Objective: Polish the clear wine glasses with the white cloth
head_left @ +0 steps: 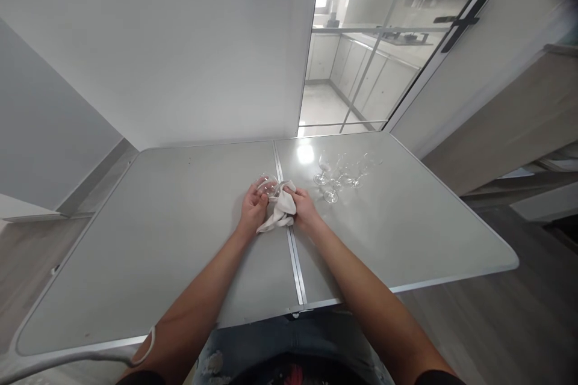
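We have a glass (267, 184) in our left hand (253, 207), fingers closed round its bowl, above the middle of the bench (158, 234). Our right hand (305, 207) grips a cloth (280, 212) bunched against the glass. More glasses (339, 173) stand just to the right, near the far edge.

Table (180, 240): no text or number legible on the grey top.
Held glass (267, 183): no brand or mark readable.
Cloth (280, 212): no label readable.
Standing glasses (336, 177): nothing legible.
Glass door (383, 72): no sign readable.
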A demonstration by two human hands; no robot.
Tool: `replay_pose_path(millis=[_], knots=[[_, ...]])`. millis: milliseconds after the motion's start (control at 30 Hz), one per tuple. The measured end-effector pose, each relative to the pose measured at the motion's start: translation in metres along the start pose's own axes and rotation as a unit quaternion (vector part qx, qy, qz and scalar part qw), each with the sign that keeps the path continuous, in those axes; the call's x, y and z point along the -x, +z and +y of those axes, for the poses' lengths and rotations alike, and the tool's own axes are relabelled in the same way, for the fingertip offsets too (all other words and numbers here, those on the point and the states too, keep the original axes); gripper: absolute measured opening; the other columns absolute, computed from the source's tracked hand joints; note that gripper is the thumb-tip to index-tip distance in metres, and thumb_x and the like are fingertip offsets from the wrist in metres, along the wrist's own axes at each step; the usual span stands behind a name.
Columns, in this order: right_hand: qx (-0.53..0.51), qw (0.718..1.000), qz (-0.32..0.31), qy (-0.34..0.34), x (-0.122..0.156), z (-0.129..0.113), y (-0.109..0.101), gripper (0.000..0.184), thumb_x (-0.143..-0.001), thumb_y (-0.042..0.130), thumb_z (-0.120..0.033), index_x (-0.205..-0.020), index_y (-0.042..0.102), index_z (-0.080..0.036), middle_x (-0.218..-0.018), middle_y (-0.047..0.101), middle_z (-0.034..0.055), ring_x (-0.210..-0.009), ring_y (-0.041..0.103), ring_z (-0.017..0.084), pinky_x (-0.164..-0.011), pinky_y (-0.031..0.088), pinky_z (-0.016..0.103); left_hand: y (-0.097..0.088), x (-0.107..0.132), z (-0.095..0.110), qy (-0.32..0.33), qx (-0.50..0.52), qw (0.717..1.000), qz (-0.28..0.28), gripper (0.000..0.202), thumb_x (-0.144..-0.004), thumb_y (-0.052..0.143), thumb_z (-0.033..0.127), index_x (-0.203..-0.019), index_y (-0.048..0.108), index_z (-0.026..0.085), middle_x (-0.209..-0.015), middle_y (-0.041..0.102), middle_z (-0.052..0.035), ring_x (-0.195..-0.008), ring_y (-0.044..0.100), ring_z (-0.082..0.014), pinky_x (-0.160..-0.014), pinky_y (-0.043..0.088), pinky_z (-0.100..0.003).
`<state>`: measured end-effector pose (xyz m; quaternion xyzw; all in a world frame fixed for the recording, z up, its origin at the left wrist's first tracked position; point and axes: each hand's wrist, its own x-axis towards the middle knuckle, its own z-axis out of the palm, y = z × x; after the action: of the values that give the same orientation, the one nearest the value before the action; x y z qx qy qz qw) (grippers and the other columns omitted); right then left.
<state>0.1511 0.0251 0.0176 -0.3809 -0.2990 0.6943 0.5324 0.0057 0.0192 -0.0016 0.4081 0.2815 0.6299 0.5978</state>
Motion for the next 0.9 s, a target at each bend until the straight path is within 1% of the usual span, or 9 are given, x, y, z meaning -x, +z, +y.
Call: replay_pose_path(millis=[100,233,300,367,467,567,700,767,900], knots=[[0.033,0.998,0.018,-0.043,-0.003,0.006,0.002,0.034,-0.069,0.079,-0.046,-0.075,0.065,-0.017,-0.065,0.062,-0.0013,-0.059,0.055,0.013,-0.059,0.044,0.025,0.0,0.0,-0.001,-0.023,-0.011,1.0,-0.018,0.072,-0.064,0.09,0.045,-0.125,0.061,0.021,-0.117,0.069,-0.0111,-0.105,0.068,-0.0223,-0.091,0.052,-0.032],[0.031,0.988,0.1,-0.113,-0.004,0.011,0.002,0.038,-0.077,0.071,-0.055,-0.081,0.06,-0.019,-0.068,0.061,-0.0014,-0.061,0.056,0.014,-0.059,0.045,0.026,0.003,0.001,0.001,-0.032,-0.024,0.999,-0.01,0.056,-0.063,0.092,0.03,-0.11,0.063,0.021,-0.104,0.072,-0.0066,-0.093,0.07,-0.0198,-0.083,0.055,-0.031],[0.035,0.969,0.166,-0.181,-0.004,0.009,-0.002,0.038,-0.083,0.064,-0.058,-0.088,0.058,-0.021,-0.074,0.062,-0.0007,-0.067,0.058,0.015,-0.062,0.047,0.026,0.004,0.001,0.004,-0.012,-0.039,0.999,0.007,0.053,-0.063,0.092,0.026,-0.106,0.062,0.021,-0.101,0.072,-0.0056,-0.088,0.071,-0.0192,-0.081,0.056,-0.032],[0.064,0.936,0.235,-0.252,-0.004,0.005,-0.007,0.036,-0.087,0.06,-0.057,-0.094,0.058,-0.022,-0.081,0.063,0.0004,-0.074,0.059,0.015,-0.068,0.049,0.027,0.004,0.001,0.007,0.017,-0.045,0.998,0.042,0.053,-0.062,0.091,0.024,-0.105,0.061,0.022,-0.102,0.071,-0.0043,-0.084,0.072,-0.0179,-0.083,0.056,-0.033],[0.117,0.909,0.276,-0.289,-0.003,0.001,-0.014,0.031,-0.087,0.063,-0.052,-0.097,0.057,-0.023,-0.084,0.062,0.0004,-0.079,0.057,0.015,-0.072,0.049,0.026,0.004,0.0,0.01,0.049,-0.029,0.995,0.082,0.056,-0.063,0.091,0.023,-0.108,0.058,0.025,-0.106,0.069,-0.002,-0.087,0.073,-0.0173,-0.086,0.055,-0.034],[0.106,0.939,0.212,-0.249,-0.003,0.006,-0.008,0.031,-0.082,0.069,-0.045,-0.1,0.057,-0.023,-0.09,0.064,0.0006,-0.084,0.058,0.015,-0.077,0.05,0.026,0.005,0.0,0.011,0.074,-0.039,0.991,0.1,0.057,-0.063,0.091,0.024,-0.108,0.056,0.026,-0.107,0.069,-0.0015,-0.089,0.072,-0.0174,-0.085,0.056,-0.033],[0.003,0.981,0.085,-0.172,0.001,0.016,0.011,0.04,-0.077,0.073,-0.041,-0.11,0.056,-0.024,-0.105,0.067,0.0029,-0.096,0.061,0.016,-0.084,0.051,0.027,0.01,0.003,0.008,0.091,-0.091,0.984,0.122,0.057,-0.063,0.091,0.027,-0.11,0.059,0.024,-0.1,0.071,-0.0023,-0.087,0.071,-0.0175,-0.084,0.056,-0.034],[-0.03,0.988,0.042,-0.144,0.003,0.017,0.017,0.038,-0.076,0.073,-0.038,-0.108,0.058,-0.025,-0.105,0.068,0.0022,-0.096,0.063,0.017,-0.082,0.051,0.027,0.011,0.004,0.006,0.086,-0.115,0.982,0.121,0.047,-0.066,0.089,0.029,-0.106,0.064,0.022,-0.096,0.073,-0.0039,-0.089,0.071,-0.019,-0.087,0.056,-0.037],[-0.043,0.992,0.002,-0.117,0.004,0.013,0.017,0.029,-0.075,0.071,-0.035,-0.1,0.063,-0.023,-0.101,0.071,0.0036,-0.094,0.066,0.019,-0.083,0.051,0.03,0.009,0.005,0.002,0.088,-0.192,0.971,0.112,0.019,-0.071,0.085,0.032,-0.079,0.073,0.02,-0.105,0.074,-0.0083,-0.104,0.068,-0.0238,-0.098,0.051,-0.043]])
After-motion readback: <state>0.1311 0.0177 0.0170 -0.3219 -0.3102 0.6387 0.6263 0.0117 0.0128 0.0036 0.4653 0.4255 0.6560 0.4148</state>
